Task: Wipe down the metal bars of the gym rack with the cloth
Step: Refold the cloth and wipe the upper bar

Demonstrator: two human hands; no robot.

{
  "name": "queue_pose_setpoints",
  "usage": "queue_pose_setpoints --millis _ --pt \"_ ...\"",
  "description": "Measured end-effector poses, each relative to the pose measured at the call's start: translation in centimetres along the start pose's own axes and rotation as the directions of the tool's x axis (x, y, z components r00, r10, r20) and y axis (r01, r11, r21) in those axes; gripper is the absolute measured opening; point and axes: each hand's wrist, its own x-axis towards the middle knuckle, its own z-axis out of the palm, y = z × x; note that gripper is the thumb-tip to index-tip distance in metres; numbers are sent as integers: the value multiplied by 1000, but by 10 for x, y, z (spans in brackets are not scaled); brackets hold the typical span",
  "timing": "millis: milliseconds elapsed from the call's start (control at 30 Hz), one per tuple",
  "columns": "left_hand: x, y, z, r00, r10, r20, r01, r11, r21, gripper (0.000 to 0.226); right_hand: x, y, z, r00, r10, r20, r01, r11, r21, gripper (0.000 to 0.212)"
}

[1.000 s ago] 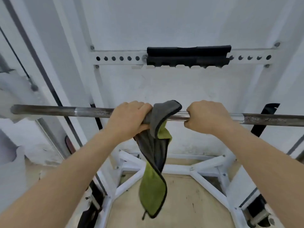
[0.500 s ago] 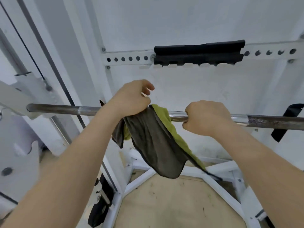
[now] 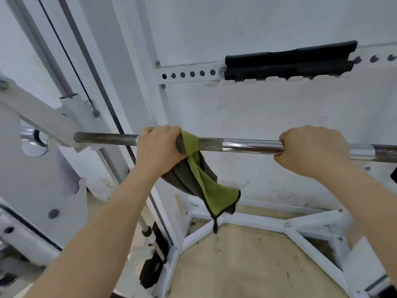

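– Fingers (image 3: 165, 132) of the left hand (image 3: 158, 148) curl over the steel bar (image 3: 247, 146) and clamp the cloth (image 3: 217, 194) round it, pressed together, knuckles up. Do you read it that way?

– Yes. The green-and-grey cloth is wrapped once round the bar just at that hand's right edge, and its loose tail hangs below, clear of the white base frame (image 3: 305, 235). And the other hand?

– The right hand (image 3: 313, 149) grips the bare bar well apart from the cloth, fingers (image 3: 283, 145) closed round the metal with nothing between. I take it as the steadying hand.

– How far along, would you say?

– Part way, at a guess. Between the two hands the bar shines like chrome. Left of the left hand, towards the rack's hook (image 3: 53, 136), it looks dull and brown, and past the right hand there is a rough, rusty-looking stretch at the edge of view.

– That dullness could be wear and not dirt.

– True, I cannot tell which. Either way, those outer stretches seem unwiped, and the white uprights, the perforated crossbar (image 3: 189, 74) with its black pad (image 3: 290, 61) and the base frame show no sign of the cloth.

– So most of the rack is left.

– That is my judgement.
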Motion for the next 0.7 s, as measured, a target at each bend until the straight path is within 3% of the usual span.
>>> queue_pose_setpoints --millis 167,300,367,467,600,700 --pt "4 -40 -1 987 -38 159 32 999 36 28 -1 -15 -11 995 39 91 -37 999 -25 12" --pt "4 -8 3 993 59 100 -55 998 -34 21 13 -108 -21 988 -128 90 125 991 38 25" --pt "2 8 8 990 133 42 -128 987 -100 28 30 -156 -24 978 -183 96 174 980 100 15" --pt "2 -11 11 975 221 -5 -220 969 -111 29 44 -170 -26 983 -167 74 162 984 77 9" --pt "-5 -116 13 992 75 99 -69 996 -61 28 46 -163 -19 990 -126 62 123 991 55 13" --pt "-12 -178 11 984 -2 178 17 996 -83 29 54 -173 -28 981 -61 186 52 997 55 22"
